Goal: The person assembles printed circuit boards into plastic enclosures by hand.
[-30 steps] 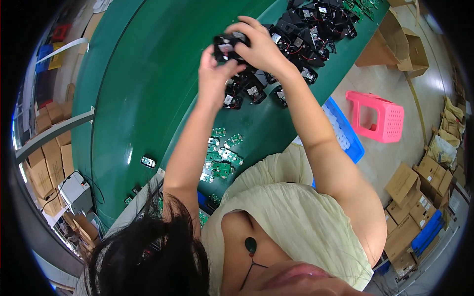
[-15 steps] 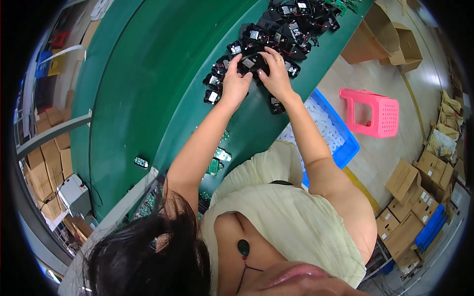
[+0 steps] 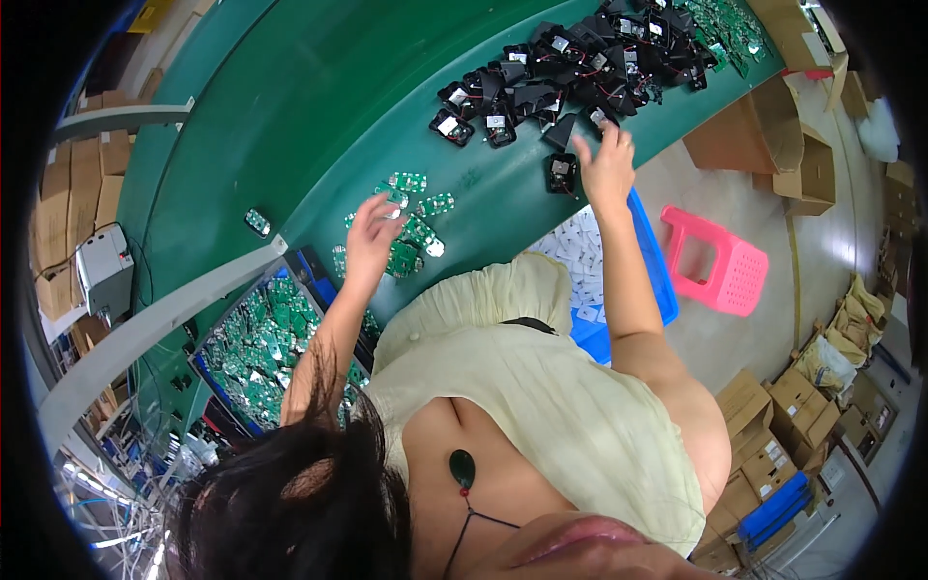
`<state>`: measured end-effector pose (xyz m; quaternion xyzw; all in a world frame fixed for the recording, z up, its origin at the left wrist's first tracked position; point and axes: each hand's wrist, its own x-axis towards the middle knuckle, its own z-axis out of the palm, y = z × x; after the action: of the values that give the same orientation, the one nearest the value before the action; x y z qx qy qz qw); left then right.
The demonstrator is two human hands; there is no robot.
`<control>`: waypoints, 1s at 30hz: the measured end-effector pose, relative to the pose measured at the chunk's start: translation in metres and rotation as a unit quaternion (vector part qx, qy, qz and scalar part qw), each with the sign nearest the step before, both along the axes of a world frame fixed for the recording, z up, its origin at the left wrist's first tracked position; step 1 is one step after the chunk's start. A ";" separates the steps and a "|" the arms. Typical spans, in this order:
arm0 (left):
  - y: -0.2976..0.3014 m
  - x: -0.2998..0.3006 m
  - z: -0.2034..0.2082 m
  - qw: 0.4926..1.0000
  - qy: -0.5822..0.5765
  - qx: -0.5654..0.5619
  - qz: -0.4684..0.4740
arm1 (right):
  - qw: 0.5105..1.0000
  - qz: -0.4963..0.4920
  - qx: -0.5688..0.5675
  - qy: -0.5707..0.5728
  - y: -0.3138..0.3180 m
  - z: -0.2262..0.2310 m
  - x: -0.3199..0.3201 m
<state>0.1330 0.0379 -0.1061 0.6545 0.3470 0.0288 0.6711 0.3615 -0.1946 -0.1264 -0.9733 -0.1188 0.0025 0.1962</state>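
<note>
Above a loose group of green circuit boards [image 3: 421, 232] at the near part of the green table, my left hand [image 3: 370, 237] hovers with slightly curled, parted fingers. Nothing shows in it. My right hand [image 3: 609, 172] reaches toward the near edge of a pile of black plastic housings [image 3: 541, 92] with red wires and silvery parts. Its thumb and fingers are apart, the fingertips at one black housing [image 3: 599, 115]; whether they touch it I cannot tell. A single black housing [image 3: 561, 174] lies on the table just left of this hand.
A bin of circuit boards [image 3: 256, 353] stands at lower left, beside a metal rail [image 3: 184, 329]. One small board [image 3: 257, 221] lies apart on the green table [image 3: 319, 116]. Right of me are a blue crate [image 3: 665, 280] of white pieces, a pink stool [image 3: 720, 266] and cardboard boxes [image 3: 749, 140].
Both hands have parted from the black housing they held together. My left hand has moved toward me to the circuit boards; my right has shifted right. The view has turned somewhat.
</note>
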 end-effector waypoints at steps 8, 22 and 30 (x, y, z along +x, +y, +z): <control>-0.020 -0.111 -0.033 0.988 0.061 -0.031 0.140 | 0.967 0.009 0.167 0.192 -0.011 -0.066 -0.032; -0.029 -0.116 -0.038 0.985 0.023 0.006 0.172 | 0.906 0.410 0.091 0.045 0.158 -0.048 -0.124; -0.010 -0.076 -0.038 0.985 0.019 -0.047 0.165 | 0.887 0.462 -0.024 0.005 0.194 -0.067 -0.137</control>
<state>0.0568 0.0280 -0.1443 0.5565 0.4636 0.1104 0.6805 0.2244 -0.0007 -0.1936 -0.8127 -0.5540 0.1006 0.1501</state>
